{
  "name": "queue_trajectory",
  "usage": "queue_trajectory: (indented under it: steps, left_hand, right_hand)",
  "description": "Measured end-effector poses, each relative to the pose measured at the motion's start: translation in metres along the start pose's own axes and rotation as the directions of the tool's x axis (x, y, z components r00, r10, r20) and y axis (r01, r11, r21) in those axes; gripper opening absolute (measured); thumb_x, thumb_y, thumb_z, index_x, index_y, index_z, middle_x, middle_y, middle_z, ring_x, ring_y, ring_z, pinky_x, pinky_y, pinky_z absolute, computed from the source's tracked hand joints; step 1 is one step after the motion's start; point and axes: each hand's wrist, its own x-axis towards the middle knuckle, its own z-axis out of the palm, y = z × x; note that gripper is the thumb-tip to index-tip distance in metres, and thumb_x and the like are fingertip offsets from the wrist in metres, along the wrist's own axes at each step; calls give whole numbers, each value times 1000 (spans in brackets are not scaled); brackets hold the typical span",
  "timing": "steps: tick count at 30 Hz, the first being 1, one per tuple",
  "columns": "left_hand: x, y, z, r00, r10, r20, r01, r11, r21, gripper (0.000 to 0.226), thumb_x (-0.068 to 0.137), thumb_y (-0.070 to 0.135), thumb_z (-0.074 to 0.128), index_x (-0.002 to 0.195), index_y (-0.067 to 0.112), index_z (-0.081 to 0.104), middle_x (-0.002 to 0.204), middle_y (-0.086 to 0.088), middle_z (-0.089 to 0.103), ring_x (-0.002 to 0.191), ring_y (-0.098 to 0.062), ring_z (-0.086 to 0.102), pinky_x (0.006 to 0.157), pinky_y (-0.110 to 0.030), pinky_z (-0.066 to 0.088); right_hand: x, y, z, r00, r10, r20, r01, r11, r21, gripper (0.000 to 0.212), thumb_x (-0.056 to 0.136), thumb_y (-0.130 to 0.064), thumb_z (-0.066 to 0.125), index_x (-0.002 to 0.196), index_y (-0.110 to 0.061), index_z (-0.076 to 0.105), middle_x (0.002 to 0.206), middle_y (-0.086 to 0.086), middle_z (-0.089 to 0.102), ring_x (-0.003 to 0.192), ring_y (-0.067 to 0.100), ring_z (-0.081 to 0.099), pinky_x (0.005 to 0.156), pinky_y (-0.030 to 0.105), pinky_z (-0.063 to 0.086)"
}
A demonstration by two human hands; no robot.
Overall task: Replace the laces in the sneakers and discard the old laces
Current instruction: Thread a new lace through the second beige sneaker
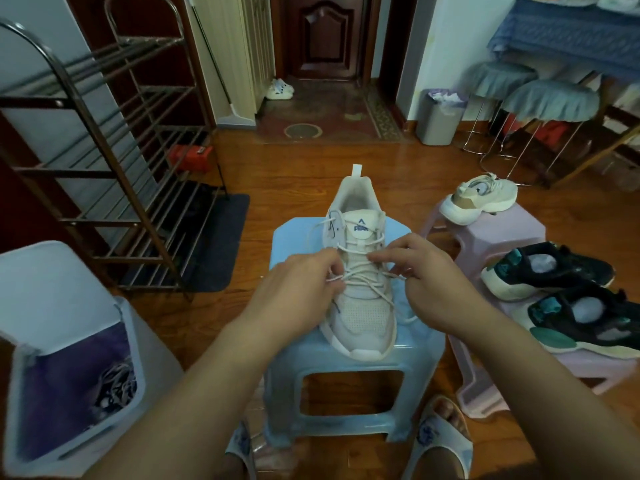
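**Sneaker lies lengthwise between both hands, toe toward the person**

The blue stool (pixel 349 375) stands in the middle of the floor, directly in front of the person, with the bin (pixel 74 344) at the near left, its lid up and a tangle of laces lying inside. A pink stool (pixel 498 237) just to the right carries the matching pale sneaker (pixel 479 199), and two dark sneakers (pixel 571 296) crowd its near end.

The pale sneaker being laced (pixel 358 271) sits on the blue stool with its long axis running straight away from the person: toe near, heel far. Its toe sits close to the stool's front edge; little room remains there.

Both hands meet over the midfoot eyelets, about equally near. The left hand (pixel 301 285) pinches the lace (pixel 360 277) at the left eyelet row; the right hand (pixel 429 271) pinches a strand at the right row. The next threading probably runs heelward, toward the tongue, where the upper eyelets look loosely laced. Free space lies to the left, toward the bin.
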Motion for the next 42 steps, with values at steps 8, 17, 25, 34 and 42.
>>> queue_trajectory:
  steps: [8, 17, 25, 34, 42]
  left_hand:
    - [2, -51, -40, 845, -294, -446, 328, 945, -1, 7, 102, 20, 54, 105, 19, 59, 102, -6, 63, 89, -31, 59, 74, -42, 47]
    - [-19, -128, -65, 678, -600, -424, 646, 762, -47, 19, 98, 12, 56, 117, 8, 58, 119, -23, 62, 106, -46, 60, 83, -49, 48]
    - [-18, -121, -49, 783, -594, -182, 608, 794, 25, 26, 101, 28, 58, 122, 13, 59, 122, -17, 64, 108, -40, 61, 88, -43, 51]
    - [-9, -12, -10, 950, -207, -233, 85, 890, -448, 19, 99, 14, 66, 110, 25, 77, 90, 15, 68, 82, 4, 61, 69, -5, 41]
    - [12, 13, 12, 887, -357, -292, 112, 782, -613, 17, 89, 14, 77, 78, 24, 69, 75, 7, 67, 68, 3, 59, 60, -9, 43]
  right_hand:
    - [-1, 0, 0, 1000, 2, -15, -2, 1000, -20, 78, 76, 23, 42, 127, -30, 69, 112, -13, 54, 99, 6, 57, 86, 18, 46]
    - [0, -6, -2, 1000, 21, -21, -22, 998, -66, 76, 78, 23, 41, 124, -30, 71, 110, -8, 56, 96, 8, 60, 81, 18, 48]
    - [1, -9, -1, 997, 62, -36, -64, 997, -47, 75, 79, 23, 40, 119, -31, 73, 110, -7, 56, 95, 8, 62, 80, 19, 50]
    - [4, -11, 8, 967, -56, -249, 52, 998, -26, 28, 93, -9, 60, 111, -24, 77, 95, -12, 54, 92, 6, 51, 79, 10, 35]
    - [7, -19, 28, 930, -221, -293, 133, 947, -294, 16, 85, -13, 72, 97, -20, 81, 134, 11, 56, 125, 33, 41, 102, 35, 33]
